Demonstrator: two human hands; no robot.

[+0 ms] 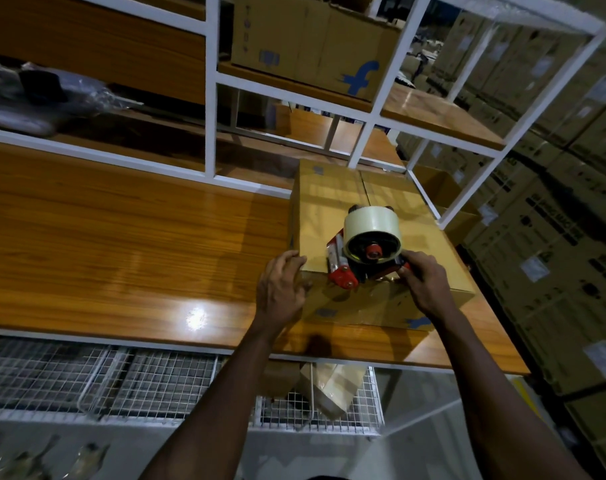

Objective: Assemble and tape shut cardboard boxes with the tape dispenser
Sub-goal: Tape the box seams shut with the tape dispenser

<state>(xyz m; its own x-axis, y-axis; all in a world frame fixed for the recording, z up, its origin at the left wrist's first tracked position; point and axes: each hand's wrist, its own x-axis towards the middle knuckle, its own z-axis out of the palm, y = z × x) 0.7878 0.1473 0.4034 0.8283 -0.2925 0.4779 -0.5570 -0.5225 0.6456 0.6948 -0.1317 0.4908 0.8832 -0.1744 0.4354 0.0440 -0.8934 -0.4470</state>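
Observation:
A closed brown cardboard box [332,202] sits on the wooden table [121,244], right of centre, its top flaps meeting along a middle seam. A red tape dispenser [360,254] with a roll of clear tape stands on the box's near top edge, at the seam. My right hand [424,282] grips the dispenser's handle from the right. My left hand [282,285] rests with spread fingers on the box's near left corner, over the top edge and front face.
A white metal shelf frame [211,98] rises behind the table, with another printed carton [305,39] on an upper shelf. Stacked cartons [554,220] fill the right side. A wire mesh rack [149,382] under the table holds a wrapped package [332,386].

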